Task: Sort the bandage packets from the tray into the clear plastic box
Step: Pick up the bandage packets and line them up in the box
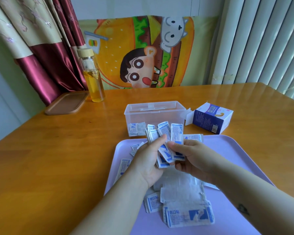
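At centre, left hand (pixel 148 160) and right hand (pixel 192 156) both pinch fanned bandage packets (pixel 170 133); likely squaring them. Clear plastic box (pixel 153 112) sits just above.

Two grips on a fan of bandage packets (pixel 166 133) above the lilac tray (pixel 227 158).
The left grip (pixel 148 160) curls round the bunch and the right grip (pixel 192 160) pinches its near end, over the tray's far part. Loose packets (pixel 185 214) lie on the tray's near part. Just beyond it the clear plastic box (pixel 153 112) stands open on the counter (pixel 58 158), a few packets (pixel 136 130) at its bottom left. An opened carton (pixel 210 119) lies to its right.
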The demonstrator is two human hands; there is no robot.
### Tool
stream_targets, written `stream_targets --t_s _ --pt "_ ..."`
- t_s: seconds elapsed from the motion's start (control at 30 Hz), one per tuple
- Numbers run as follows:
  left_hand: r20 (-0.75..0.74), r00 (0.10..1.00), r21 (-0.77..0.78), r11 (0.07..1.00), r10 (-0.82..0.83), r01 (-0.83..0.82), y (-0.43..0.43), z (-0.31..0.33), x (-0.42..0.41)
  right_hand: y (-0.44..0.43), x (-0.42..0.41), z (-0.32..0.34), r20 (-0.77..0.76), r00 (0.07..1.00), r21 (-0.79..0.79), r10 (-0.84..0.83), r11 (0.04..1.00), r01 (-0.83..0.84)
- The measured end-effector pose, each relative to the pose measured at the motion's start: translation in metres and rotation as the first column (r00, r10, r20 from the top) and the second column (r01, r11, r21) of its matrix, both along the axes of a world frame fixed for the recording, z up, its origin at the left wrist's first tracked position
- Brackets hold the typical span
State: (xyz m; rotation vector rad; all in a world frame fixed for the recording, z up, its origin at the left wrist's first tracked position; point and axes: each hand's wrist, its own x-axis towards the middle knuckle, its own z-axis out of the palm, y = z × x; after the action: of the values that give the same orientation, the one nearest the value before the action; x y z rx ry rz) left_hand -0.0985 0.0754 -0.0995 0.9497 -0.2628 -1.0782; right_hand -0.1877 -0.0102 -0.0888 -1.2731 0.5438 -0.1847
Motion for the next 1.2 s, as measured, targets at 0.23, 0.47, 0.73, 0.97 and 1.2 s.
stream_targets --t_s 0.23,0.47,0.73,0.97,1.2 --pt "0.109 0.992 0.03 0.998 0.059 -0.063 -0.002 -0.004 0.004 -0.005 -0.003 -0.003 -0.014 1.0 -0.042 0.024 0.999 -0.024" --pt "0.072 0.993 0.001 0.995 0.096 -0.096 -0.002 -0.001 0.007 -0.006 0.0 -0.006 0.035 0.996 -0.191 -0.085 0.977 0.09" --pt "0.047 0.997 -0.022 0.998 0.068 -0.067 -0.003 -0.001 0.003 0.002 0.006 -0.005 -0.01 0.994 -0.383 -0.105 0.919 0.093" --pt "0.089 0.993 0.043 0.996 0.074 -0.078 0.002 0.003 0.008 -0.004 0.001 0.003 -0.036 0.999 -0.517 -0.035 0.856 0.012" --pt "-0.003 0.999 -0.02 0.999 0.032 -0.032 0.01 0.01 0.01 -0.009 0.006 0.001 -0.042 0.995 -0.322 -0.092 0.944 0.074"
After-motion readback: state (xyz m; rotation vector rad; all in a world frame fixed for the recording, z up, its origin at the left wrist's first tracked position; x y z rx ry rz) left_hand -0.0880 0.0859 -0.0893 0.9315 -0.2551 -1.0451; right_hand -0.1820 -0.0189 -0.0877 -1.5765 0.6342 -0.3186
